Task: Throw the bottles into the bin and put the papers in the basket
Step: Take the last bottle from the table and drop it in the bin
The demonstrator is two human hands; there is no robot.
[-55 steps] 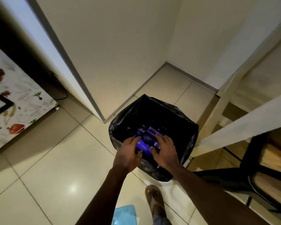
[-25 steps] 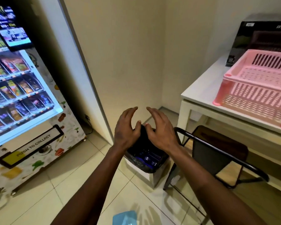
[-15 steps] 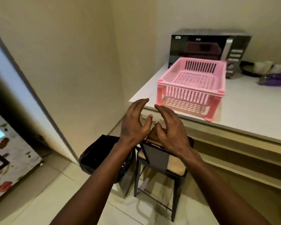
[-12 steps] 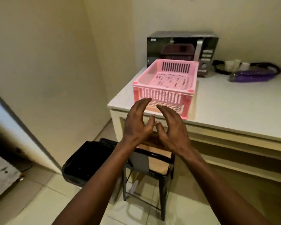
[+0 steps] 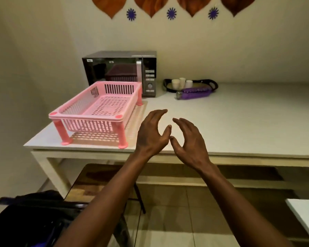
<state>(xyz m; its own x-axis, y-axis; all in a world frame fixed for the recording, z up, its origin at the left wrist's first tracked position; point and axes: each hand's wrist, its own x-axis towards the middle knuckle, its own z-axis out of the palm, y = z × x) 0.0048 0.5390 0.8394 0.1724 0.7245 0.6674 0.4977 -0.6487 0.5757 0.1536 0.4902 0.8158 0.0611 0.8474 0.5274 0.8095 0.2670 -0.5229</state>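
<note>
We observe both hands, left [image 5: 151, 135] and right [image 5: 189, 141], released and holding nothing, above the surface [image 5: 239, 122] beside the pink basket [image 5: 98, 107].

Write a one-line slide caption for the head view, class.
Both empty hands, left and right, hover open above the white table beside the pink basket.

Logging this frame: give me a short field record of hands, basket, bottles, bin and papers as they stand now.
left hand: open, holds nothing, above table edge
right hand: open, holds nothing, beside the left
basket: pink, on table, no papers inside
bottle: purple, lying on table near the microwave
bin: black liner, on floor at lower left
papers: none in view
</note>
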